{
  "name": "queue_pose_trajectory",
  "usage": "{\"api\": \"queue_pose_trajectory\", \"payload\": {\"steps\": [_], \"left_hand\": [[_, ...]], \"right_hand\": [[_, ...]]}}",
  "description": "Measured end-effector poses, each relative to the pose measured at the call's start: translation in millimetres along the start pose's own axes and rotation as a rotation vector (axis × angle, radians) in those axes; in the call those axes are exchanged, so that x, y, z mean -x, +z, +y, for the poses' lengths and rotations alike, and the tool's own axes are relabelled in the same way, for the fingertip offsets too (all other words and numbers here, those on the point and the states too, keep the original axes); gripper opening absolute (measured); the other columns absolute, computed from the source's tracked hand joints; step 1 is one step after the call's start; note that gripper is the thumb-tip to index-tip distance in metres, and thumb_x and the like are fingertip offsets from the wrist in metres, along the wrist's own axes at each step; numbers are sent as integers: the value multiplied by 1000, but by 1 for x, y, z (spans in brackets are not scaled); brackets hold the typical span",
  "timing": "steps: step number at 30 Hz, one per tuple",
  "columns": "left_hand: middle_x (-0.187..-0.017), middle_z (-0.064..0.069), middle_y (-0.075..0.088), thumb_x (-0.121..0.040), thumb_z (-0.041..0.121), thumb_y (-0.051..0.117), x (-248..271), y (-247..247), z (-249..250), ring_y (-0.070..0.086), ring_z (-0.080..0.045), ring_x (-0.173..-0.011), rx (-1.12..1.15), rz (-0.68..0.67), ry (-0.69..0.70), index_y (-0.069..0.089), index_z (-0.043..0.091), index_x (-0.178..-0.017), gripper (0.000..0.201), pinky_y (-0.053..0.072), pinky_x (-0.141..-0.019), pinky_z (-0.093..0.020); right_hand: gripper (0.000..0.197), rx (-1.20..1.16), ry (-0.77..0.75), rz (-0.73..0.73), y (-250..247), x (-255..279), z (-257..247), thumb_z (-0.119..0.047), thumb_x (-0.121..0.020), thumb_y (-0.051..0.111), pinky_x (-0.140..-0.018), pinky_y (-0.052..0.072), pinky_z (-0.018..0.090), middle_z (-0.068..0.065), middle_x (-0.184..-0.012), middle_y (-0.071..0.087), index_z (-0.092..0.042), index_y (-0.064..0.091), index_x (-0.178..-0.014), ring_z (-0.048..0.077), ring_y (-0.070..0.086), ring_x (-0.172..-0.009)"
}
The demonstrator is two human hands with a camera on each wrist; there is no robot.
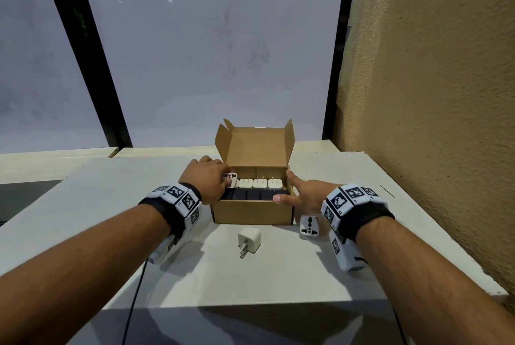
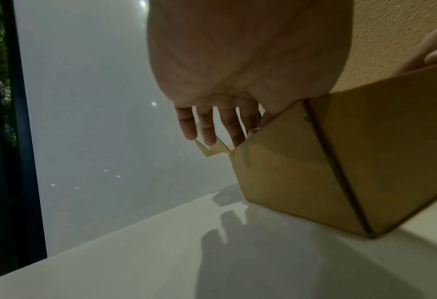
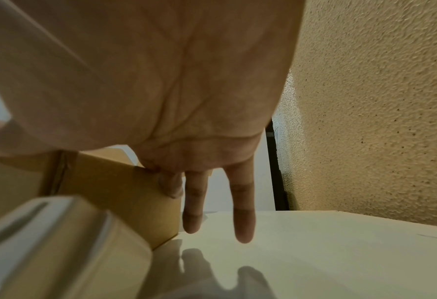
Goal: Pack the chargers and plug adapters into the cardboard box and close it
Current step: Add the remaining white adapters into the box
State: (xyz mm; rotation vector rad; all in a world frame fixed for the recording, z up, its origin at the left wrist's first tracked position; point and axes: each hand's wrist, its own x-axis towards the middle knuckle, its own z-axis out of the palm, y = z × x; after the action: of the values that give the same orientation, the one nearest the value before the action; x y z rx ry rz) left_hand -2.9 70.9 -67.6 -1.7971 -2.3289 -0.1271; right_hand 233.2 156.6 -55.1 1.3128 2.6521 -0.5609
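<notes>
An open cardboard box (image 1: 250, 212) stands on the white table, its lid upright at the back. Inside, a row of white chargers (image 1: 260, 183) lies behind a row of dark chargers (image 1: 253, 194). My left hand (image 1: 211, 176) is over the box's left wall and pinches a white plug adapter (image 1: 230, 177) at the left end of the white row. In the left wrist view its fingers (image 2: 207, 129) hang outside the box (image 2: 314, 172). My right hand (image 1: 303, 191) rests open against the box's right wall, fingers (image 3: 243, 218) straight. A loose white charger (image 1: 249, 238) and a second plug adapter (image 1: 309, 226) lie in front.
The table (image 1: 376, 247) ends at a frosted window with dark frames (image 1: 92, 66) behind. A rough tan wall (image 1: 432, 94) runs close along the right. A thin black cable (image 1: 135, 303) hangs below my left wrist. The second adapter (image 3: 46, 232) is blurred near my right wrist.
</notes>
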Motion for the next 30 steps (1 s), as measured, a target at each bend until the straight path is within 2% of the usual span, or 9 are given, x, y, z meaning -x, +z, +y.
{"api": "queue_pose_trajectory", "payload": {"steps": [7,13,17,19,22,24,27,28,30], "left_hand": [[-143,3,43,-94,33,42,-2,-5,6,36,-21,-131,-55,-52,-6,50,30,-135,42,35,-103,-40],[-141,1,45,-93,29,46,-7,-9,11,38,-23,-128,-49,-112,-23,50,26,-135,42,35,-102,-40],[-142,0,45,-92,30,49,-3,-11,9,38,-23,-129,26,-44,-20,47,24,-138,46,36,-103,-40],[-141,2,47,-92,29,50,3,-13,9,40,-21,-128,94,38,27,50,24,-135,44,36,-103,-38],[-130,5,55,-90,24,56,20,-20,14,46,-16,-119,195,165,189,62,27,-121,32,40,-98,-32],[-120,5,60,-89,22,60,36,-26,20,50,-15,-111,281,182,293,67,25,-112,24,43,-94,-30],[-108,6,61,-90,30,62,61,-33,29,54,-10,-97,462,41,376,67,25,-110,21,46,-86,-26],[-108,7,61,-89,36,63,68,-34,32,54,-8,-96,482,-28,399,66,25,-113,26,46,-85,-24],[-117,7,59,-84,46,66,78,-31,35,54,-7,-102,440,-168,421,61,27,-122,43,44,-90,-22]], "right_hand": [[92,3,10,5,-1,1,-1,-71,-85,36,-109,30,42,18,-149,38,-23,-2,-154,33,41,-134],[92,8,22,0,0,0,-2,-70,-86,37,-110,29,42,19,-150,36,-22,-3,-153,33,40,-135],[92,19,25,-8,-1,-2,-2,-70,-86,37,-110,29,42,19,-151,35,-22,-4,-153,33,40,-135],[93,23,24,-6,-1,-3,-2,-71,-85,37,-111,29,43,19,-152,34,-22,-3,-153,33,40,-135],[94,16,20,-4,1,-6,0,-73,-84,37,-113,29,44,17,-153,32,-24,-3,-153,33,39,-136],[93,17,23,0,1,-6,0,-73,-83,36,-113,29,44,15,-154,30,-25,-2,-153,32,38,-137],[93,11,30,4,1,-5,0,-73,-84,36,-113,28,42,15,-155,29,-25,-2,-153,32,37,-138],[93,4,30,6,1,-5,0,-73,-83,37,-113,28,42,15,-155,29,-26,-2,-153,32,37,-138],[93,-9,30,7,2,-5,0,-74,-83,37,-112,28,42,14,-155,28,-27,-2,-153,32,37,-137]]}}
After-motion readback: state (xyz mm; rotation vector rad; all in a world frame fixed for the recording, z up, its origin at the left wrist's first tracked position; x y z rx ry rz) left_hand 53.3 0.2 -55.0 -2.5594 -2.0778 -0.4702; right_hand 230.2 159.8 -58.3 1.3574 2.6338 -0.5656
